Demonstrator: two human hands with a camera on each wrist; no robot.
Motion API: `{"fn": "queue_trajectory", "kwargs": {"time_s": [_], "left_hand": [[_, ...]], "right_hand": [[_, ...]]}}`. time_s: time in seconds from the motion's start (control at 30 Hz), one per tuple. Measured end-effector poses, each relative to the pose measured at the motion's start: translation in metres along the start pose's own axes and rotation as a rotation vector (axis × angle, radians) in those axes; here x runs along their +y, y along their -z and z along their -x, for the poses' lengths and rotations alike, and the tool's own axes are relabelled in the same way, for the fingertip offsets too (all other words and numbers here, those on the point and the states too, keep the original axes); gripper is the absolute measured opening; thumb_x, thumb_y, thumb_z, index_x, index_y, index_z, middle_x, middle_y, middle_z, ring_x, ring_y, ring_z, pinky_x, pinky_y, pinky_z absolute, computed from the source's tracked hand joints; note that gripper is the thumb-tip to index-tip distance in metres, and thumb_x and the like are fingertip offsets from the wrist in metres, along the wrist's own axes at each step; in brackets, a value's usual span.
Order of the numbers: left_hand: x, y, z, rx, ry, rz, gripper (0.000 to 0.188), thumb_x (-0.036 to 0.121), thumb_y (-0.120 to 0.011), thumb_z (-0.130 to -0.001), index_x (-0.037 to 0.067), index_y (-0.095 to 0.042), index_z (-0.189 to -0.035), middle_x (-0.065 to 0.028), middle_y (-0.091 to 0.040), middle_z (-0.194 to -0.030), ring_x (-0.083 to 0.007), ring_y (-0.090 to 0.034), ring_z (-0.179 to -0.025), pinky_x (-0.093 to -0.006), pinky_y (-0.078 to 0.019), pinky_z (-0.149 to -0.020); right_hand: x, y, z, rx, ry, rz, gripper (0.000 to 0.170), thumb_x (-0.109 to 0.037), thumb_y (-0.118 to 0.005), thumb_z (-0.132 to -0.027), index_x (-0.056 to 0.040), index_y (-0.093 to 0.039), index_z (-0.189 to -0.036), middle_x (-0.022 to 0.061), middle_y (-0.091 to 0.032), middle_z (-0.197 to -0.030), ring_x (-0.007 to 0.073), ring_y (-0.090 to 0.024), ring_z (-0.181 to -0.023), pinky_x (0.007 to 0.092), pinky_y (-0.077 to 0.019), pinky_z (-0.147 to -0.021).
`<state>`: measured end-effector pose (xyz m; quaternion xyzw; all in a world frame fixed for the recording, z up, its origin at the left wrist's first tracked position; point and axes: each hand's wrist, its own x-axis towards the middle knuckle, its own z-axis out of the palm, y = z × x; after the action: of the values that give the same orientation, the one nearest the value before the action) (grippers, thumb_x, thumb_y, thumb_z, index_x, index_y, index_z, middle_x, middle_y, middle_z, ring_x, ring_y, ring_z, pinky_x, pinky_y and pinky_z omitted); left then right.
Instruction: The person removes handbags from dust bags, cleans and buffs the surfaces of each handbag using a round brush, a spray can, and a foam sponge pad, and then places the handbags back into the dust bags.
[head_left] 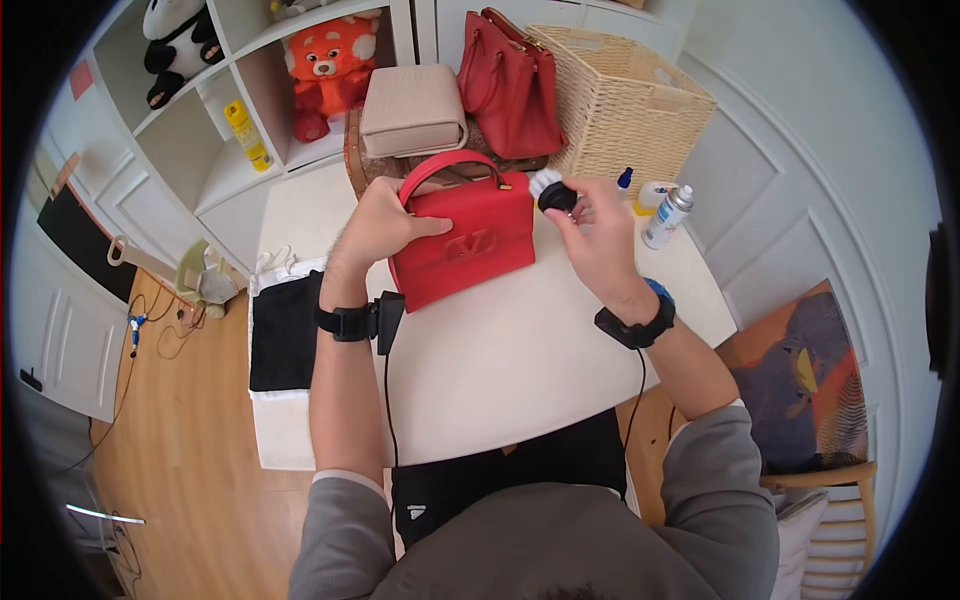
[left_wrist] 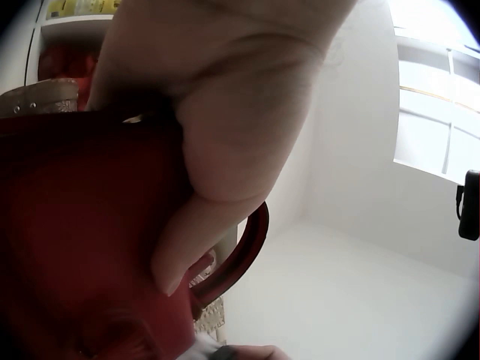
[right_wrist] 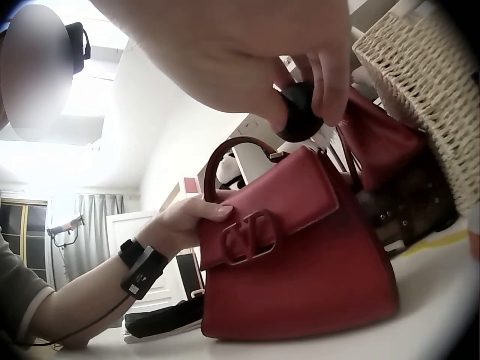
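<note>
A red handbag (head_left: 465, 240) with a top handle and a front emblem is held tilted over the white table (head_left: 480, 380). The left hand (head_left: 385, 225) grips its left upper side, thumb on the front flap; in the left wrist view that hand (left_wrist: 232, 127) has its thumb against the red leather. Between the fingers and thumb of the right hand (head_left: 603, 240) is a black round-handled brush (head_left: 556, 197), its white bristles at the bag's upper right edge. The right wrist view shows the black handle (right_wrist: 301, 112) pinched above the bag (right_wrist: 300, 277).
Behind stand a beige bag (head_left: 415, 108), another red bag (head_left: 510, 90) and a wicker basket (head_left: 625, 105). A spray can (head_left: 667, 217) and small bottles are at the back right. Black cloth (head_left: 285, 335) lies at the left. Shelves (head_left: 225, 175) hold plush toys.
</note>
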<state>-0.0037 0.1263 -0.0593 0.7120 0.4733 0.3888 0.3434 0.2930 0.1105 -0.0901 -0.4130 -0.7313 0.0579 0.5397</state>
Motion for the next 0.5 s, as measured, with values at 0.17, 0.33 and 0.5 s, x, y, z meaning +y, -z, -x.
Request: {"fn": "queue_trajectory", "kwargs": {"time_s": [0.17, 0.33, 0.5], "left_hand": [[-0.002, 0.002, 0.001, -0.023, 0.021, -0.014, 0.049, 0.009, -0.086, -0.077, -0.003, -0.076, -0.123, -0.0118, -0.079, -0.098, -0.0162, -0.072, -0.085, -0.0329, -0.0588, -0.085], [-0.007, 0.003, -0.001, -0.006, 0.022, -0.025, 0.050, 0.010, -0.086, -0.077, -0.002, -0.076, -0.125, -0.0121, -0.079, -0.099, -0.0168, -0.072, -0.086, -0.0324, -0.0584, -0.087], [-0.007, 0.006, 0.000, -0.022, 0.044, -0.051, 0.051, 0.010, -0.087, -0.077, -0.002, -0.075, -0.126, -0.0113, -0.079, -0.102, -0.0173, -0.072, -0.089, -0.0327, -0.0583, -0.088]], "right_hand": [[-0.001, -0.009, -0.003, 0.006, 0.209, -0.031, 0.039, -0.002, -0.083, -0.082, -0.0002, -0.064, -0.116, 0.0140, -0.064, -0.106, 0.0328, -0.068, -0.087, 0.0402, -0.0567, -0.076], [0.015, -0.026, 0.032, -0.617, -0.042, 0.060, 0.037, -0.008, -0.083, -0.082, -0.0040, -0.064, -0.113, 0.0173, -0.065, -0.111, 0.0412, -0.067, -0.100, 0.0467, -0.0560, -0.086], [0.014, -0.011, 0.034, -0.586, -0.136, 0.050, 0.032, -0.008, -0.081, -0.085, -0.0034, -0.066, -0.112, 0.0162, -0.067, -0.109, 0.0364, -0.070, -0.095, 0.0439, -0.0563, -0.081]]}}
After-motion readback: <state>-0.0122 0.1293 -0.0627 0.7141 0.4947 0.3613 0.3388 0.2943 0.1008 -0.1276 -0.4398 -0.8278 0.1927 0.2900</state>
